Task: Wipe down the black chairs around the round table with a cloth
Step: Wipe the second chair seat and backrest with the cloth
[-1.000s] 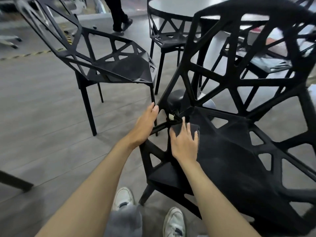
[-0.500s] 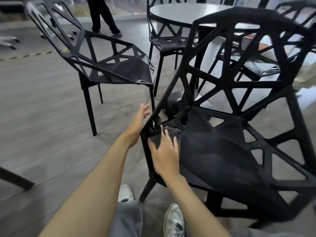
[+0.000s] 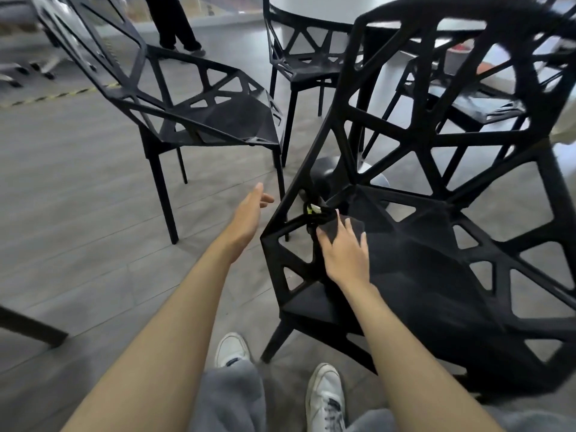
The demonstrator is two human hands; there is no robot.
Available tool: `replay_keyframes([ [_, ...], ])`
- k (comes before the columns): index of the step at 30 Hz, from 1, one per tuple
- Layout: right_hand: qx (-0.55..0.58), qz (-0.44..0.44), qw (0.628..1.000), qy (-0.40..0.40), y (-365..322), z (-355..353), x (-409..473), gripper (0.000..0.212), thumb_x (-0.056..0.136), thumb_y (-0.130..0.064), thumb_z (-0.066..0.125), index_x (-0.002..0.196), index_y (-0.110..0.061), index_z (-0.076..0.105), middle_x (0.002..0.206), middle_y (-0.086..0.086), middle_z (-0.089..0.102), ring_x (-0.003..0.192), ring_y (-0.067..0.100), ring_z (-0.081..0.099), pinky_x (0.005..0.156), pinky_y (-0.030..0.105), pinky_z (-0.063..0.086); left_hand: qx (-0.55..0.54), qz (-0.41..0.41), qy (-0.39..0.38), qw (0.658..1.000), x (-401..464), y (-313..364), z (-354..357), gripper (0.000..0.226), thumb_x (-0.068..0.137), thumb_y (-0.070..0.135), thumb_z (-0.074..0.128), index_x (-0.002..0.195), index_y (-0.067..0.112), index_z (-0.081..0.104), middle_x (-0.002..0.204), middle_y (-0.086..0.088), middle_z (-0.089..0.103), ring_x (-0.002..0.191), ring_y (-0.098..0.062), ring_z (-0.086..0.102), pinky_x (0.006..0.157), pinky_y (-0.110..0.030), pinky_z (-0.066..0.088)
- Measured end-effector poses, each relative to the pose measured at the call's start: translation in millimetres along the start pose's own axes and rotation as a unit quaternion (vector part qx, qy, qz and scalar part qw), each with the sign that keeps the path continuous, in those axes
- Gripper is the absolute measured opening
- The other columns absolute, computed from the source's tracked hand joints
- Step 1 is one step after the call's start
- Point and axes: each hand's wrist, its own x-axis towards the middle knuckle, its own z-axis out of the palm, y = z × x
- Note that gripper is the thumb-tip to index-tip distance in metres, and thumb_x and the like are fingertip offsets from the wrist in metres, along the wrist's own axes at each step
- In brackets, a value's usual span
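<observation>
A black lattice chair (image 3: pixel 436 275) stands right in front of me, its seat low at centre right. My right hand (image 3: pixel 344 254) lies flat on a dark cloth (image 3: pixel 335 229) and presses it against the seat's front left corner, next to a knotted black cord with a small tag (image 3: pixel 313 210). My left hand (image 3: pixel 249 215) hovers open just left of the chair's frame, touching nothing. A second black chair (image 3: pixel 199 116) stands to the left, and two more sit at the round table (image 3: pixel 327 10) at the top.
Grey plank floor all around. A person's legs (image 3: pixel 174 23) stand at the top left, beyond the left chair. The table's dark round base (image 3: pixel 324 179) sits behind the near chair. A dark chair leg (image 3: pixel 28 325) crosses the left edge. My white shoes (image 3: pixel 324 397) are at the bottom.
My right hand slid the cloth back and forth over the seat's front left corner. My left hand let go of the chair frame and now hangs free beside it.
</observation>
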Motion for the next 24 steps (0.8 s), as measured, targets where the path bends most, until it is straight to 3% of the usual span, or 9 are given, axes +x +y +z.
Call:
replay_keyframes([
  [4,0.069,0.055,0.995,-0.038,-30,-6,-22,0.066,0.104,-0.06,0.035,0.162,-0.028,0.026,0.17,-0.002,0.022,0.158,0.014,0.003,0.128,0.038,-0.005,0.0,0.005,-0.01,1.0,0,3,-3,0.059,0.111,0.056,0.019,0.133,0.021,0.06,0.137,-0.001,0.056,0.129,-0.017,0.048,0.103,-0.036,0.032],
  [7,0.095,0.014,0.994,-0.048,-57,2,-55,0.066,0.104,-0.059,0.039,0.162,-0.032,0.024,0.17,-0.008,0.017,0.157,0.013,-0.001,0.127,0.035,-0.007,-0.017,0.012,0.001,1.0,0,10,-2,0.06,0.111,0.057,0.019,0.136,0.02,0.059,0.138,-0.003,0.056,0.129,-0.017,0.047,0.104,-0.036,0.032],
  [11,0.013,-0.097,0.995,0.009,-61,27,-83,0.07,0.103,-0.06,0.037,0.164,-0.032,0.015,0.17,-0.013,0.018,0.157,0.005,0.004,0.129,0.042,0.002,-0.024,0.014,0.005,1.0,-8,13,1,0.061,0.11,0.058,0.018,0.137,0.021,0.058,0.139,-0.002,0.055,0.129,-0.017,0.047,0.105,-0.037,0.032],
  [14,-0.095,-0.194,0.976,0.013,-49,28,-102,0.073,0.101,-0.055,0.04,0.164,-0.034,0.01,0.171,-0.014,0.009,0.158,0.01,0.005,0.129,0.043,0.005,-0.012,0.015,-0.005,1.0,-13,14,0,0.061,0.11,0.059,0.018,0.137,0.022,0.058,0.14,-0.002,0.055,0.13,-0.017,0.047,0.104,-0.036,0.031],
  [16,-0.157,-0.252,0.955,0.017,-37,28,-114,0.073,0.099,-0.054,0.036,0.164,-0.032,0.013,0.171,-0.009,0.013,0.158,0.017,0.012,0.128,0.046,0.013,-0.012,0.015,-0.009,1.0,-17,13,-5,0.062,0.109,0.06,0.019,0.138,0.022,0.058,0.142,-0.002,0.056,0.134,-0.017,0.047,0.109,-0.038,0.032],
  [20,-0.222,-0.287,0.932,-0.002,-9,23,-128,0.075,0.098,-0.053,0.04,0.164,-0.032,0.012,0.171,-0.008,0.016,0.157,0.019,0.017,0.125,0.051,0.023,-0.005,0.019,-0.033,0.999,-22,10,-15,0.065,0.108,0.064,0.019,0.142,0.023,0.056,0.146,0.0,0.054,0.139,-0.014,0.045,0.118,-0.041,0.028],
  [24,-0.219,-0.272,0.937,0.013,-11,28,-131,0.074,0.097,-0.052,0.047,0.163,-0.032,0.021,0.169,-0.007,0.022,0.156,0.019,0.024,0.123,0.051,0.027,0.002,0.015,-0.04,0.999,-31,4,-23,0.067,0.107,0.065,0.019,0.145,0.023,0.054,0.149,0.0,0.053,0.143,-0.015,0.043,0.119,-0.04,0.027],
])
